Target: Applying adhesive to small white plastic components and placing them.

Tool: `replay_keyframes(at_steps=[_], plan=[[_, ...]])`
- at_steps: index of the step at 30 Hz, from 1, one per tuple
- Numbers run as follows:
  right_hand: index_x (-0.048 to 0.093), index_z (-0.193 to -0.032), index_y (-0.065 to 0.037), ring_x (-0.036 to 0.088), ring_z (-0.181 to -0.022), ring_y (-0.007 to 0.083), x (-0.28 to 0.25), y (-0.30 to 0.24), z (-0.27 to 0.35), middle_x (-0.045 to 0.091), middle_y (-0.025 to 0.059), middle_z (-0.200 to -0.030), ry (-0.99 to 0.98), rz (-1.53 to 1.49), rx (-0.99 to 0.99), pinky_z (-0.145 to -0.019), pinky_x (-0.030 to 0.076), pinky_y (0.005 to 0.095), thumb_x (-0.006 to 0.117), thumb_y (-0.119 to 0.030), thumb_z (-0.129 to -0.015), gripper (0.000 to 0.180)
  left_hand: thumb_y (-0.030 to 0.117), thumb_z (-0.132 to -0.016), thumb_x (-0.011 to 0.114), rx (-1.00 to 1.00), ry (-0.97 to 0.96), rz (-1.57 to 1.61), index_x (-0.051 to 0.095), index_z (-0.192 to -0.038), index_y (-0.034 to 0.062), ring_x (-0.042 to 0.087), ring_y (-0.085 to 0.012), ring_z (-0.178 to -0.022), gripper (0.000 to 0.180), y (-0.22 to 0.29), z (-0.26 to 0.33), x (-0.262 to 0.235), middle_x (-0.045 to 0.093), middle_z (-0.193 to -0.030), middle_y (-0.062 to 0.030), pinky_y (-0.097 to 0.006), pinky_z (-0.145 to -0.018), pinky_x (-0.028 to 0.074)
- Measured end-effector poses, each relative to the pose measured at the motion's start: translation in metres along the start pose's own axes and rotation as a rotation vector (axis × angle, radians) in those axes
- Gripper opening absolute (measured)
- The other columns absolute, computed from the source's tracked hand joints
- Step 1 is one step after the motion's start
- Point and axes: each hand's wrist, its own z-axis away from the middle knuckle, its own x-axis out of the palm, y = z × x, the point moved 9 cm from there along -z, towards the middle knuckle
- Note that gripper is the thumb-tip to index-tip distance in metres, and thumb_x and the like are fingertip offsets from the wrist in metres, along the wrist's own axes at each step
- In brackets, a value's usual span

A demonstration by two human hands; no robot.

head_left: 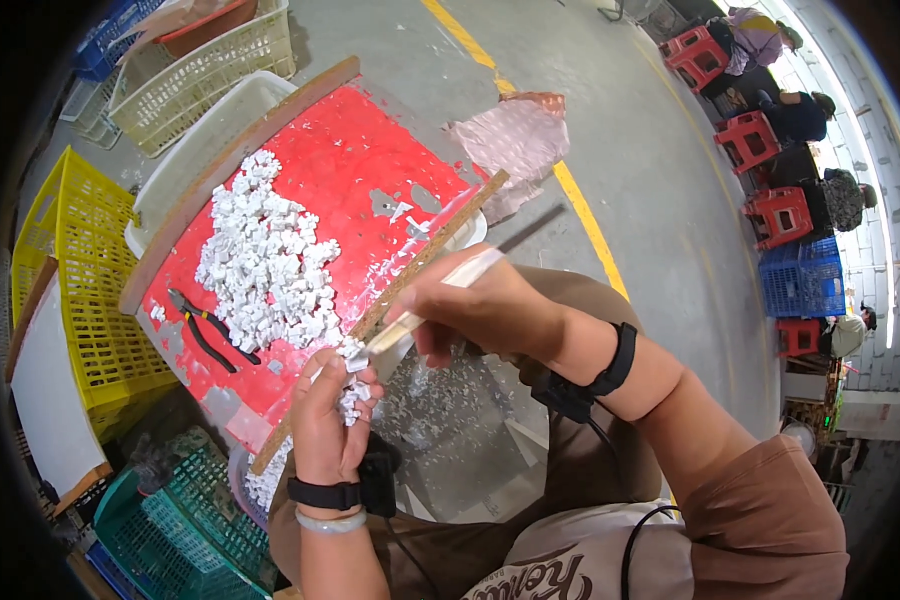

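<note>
Slanting toward far right, a slim, dark-ended tool (474, 267) fills the clenched right hand (485, 307); the half-curled left hand (322, 415) cradles knobbly white pieces (352, 403).

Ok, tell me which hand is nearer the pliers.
Left. The left hand is to the right of the pliers and closer to the person; the right hand is farther right, past the red board's wooden edge.

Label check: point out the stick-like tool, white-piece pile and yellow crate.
Stick-like tool (398, 331), head view: pale lower end.
White-piece pile (268, 258), head view: middle of the heap.
Yellow crate (113, 335), head view: slatted wall.
</note>
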Motion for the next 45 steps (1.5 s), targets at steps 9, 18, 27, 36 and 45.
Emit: replay_keyframes(at_steps=[9, 18, 27, 36, 45], plan=[[0.065, -0.088, 0.001, 0.061, -0.060, 0.0118, 0.007, -0.008, 0.003, 0.062, 0.0063, -0.068, -0.042, 0.312, -0.222, -0.055, 0.050, 0.0251, 0.055, -0.013, -0.089, 0.018, 0.016, -0.092, 0.053, 0.037, 0.056, 0.045, 0.053, -0.097, 0.0024, 0.059, -0.0154, -0.064, 0.015, 0.005, 0.001, 0.003, 0.063, -0.086, -0.0133, -0.020, -0.051, 0.046], [0.064, -0.086, 0.002, 0.058, -0.059, 0.0114, -0.014, -0.005, -0.003, 0.059, 0.0072, -0.066, 0.107, -0.041, -0.069, -0.054, 0.049, 0.0245, 0.051, -0.015, -0.088, 0.021, 0.018, -0.092, 0.051, 0.033, -0.069, 0.125, 0.049, -0.116, 0.0015, 0.060, -0.0167, -0.078, 0.029, 0.007, 0.001, 0.011, 0.060, -0.099, -0.0138, -0.026, -0.060, 0.051], [0.063, -0.087, 0.001, 0.058, -0.060, 0.0108, -0.006, -0.005, -0.006, 0.060, 0.0064, -0.070, 0.086, 0.058, -0.115, -0.054, 0.048, 0.0243, 0.050, -0.013, -0.088, 0.019, 0.016, -0.092, 0.048, 0.047, -0.042, 0.129, 0.049, -0.117, 0.0015, 0.060, -0.0172, -0.085, 0.030, 0.008, 0.001, 0.001, 0.060, -0.103, -0.0121, -0.029, -0.067, 0.052], [0.064, -0.087, 0.001, 0.058, -0.062, 0.0108, 0.000, -0.016, -0.004, 0.061, 0.0063, -0.072, 0.072, 0.347, -0.318, -0.056, 0.048, 0.0251, 0.054, -0.015, -0.087, 0.019, 0.021, -0.094, 0.047, 0.028, 0.001, 0.149, 0.050, -0.116, 0.0049, 0.061, -0.0226, -0.092, 0.028, 0.007, -0.001, -0.002, 0.060, -0.106, -0.0128, -0.033, -0.070, 0.054], [0.065, -0.096, 0.002, 0.059, -0.063, 0.0114, 0.003, -0.002, -0.020, 0.062, 0.0060, -0.075, 0.171, 0.044, -0.049, -0.058, 0.050, 0.0244, 0.049, -0.018, -0.093, 0.025, 0.033, -0.095, 0.045, -0.010, -0.130, 0.480, 0.058, -0.098, 0.0069, 0.062, -0.0277, -0.084, 0.029, 0.014, 0.006, 0.003, 0.062, -0.096, -0.0148, -0.039, -0.063, 0.054]])
